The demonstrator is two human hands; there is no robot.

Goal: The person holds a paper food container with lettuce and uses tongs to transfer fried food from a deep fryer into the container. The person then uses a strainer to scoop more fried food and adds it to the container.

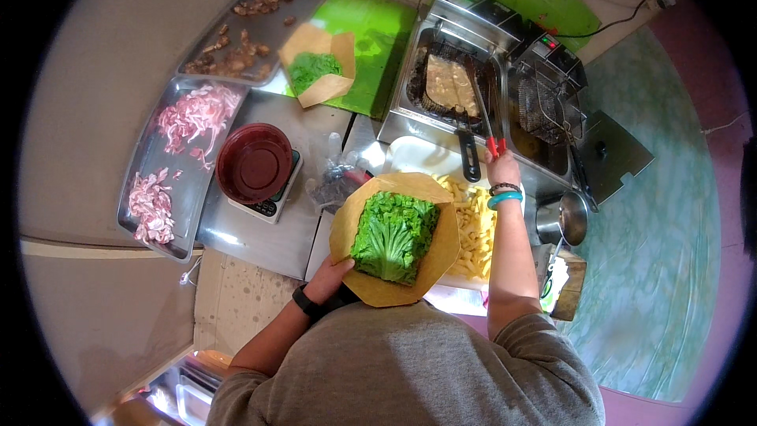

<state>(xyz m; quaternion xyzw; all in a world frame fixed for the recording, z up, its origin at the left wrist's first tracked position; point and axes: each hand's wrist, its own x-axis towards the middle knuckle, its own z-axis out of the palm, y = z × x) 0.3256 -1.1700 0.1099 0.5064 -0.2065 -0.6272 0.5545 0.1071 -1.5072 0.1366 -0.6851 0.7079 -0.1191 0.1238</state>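
Observation:
A brown paper takeaway box [435, 267] with its flaps spread is held close to my body, and green lettuce [394, 238] lines its inside. My left hand [331, 274] grips the box at its left edge, the thumb over the rim. My right hand [503, 167] is closed around the red handles of metal tongs [483, 106]. The tongs reach away from me over the left fryer basket [430, 102], where pale pieces of food [451, 85] sit in foaming oil; whether the tips touch them I cannot tell. The basket's black handle [468, 156] points toward me.
Cut potato strips [475, 229] lie in a white tray beneath my right forearm. Left stand a dark red bowl [254, 163] on a scale and trays of raw meat [154, 205] and browned pieces [244, 55]. Another lettuce-lined box [341, 88] rests on a green board [378, 51]. A second fryer basket [544, 102] is at right.

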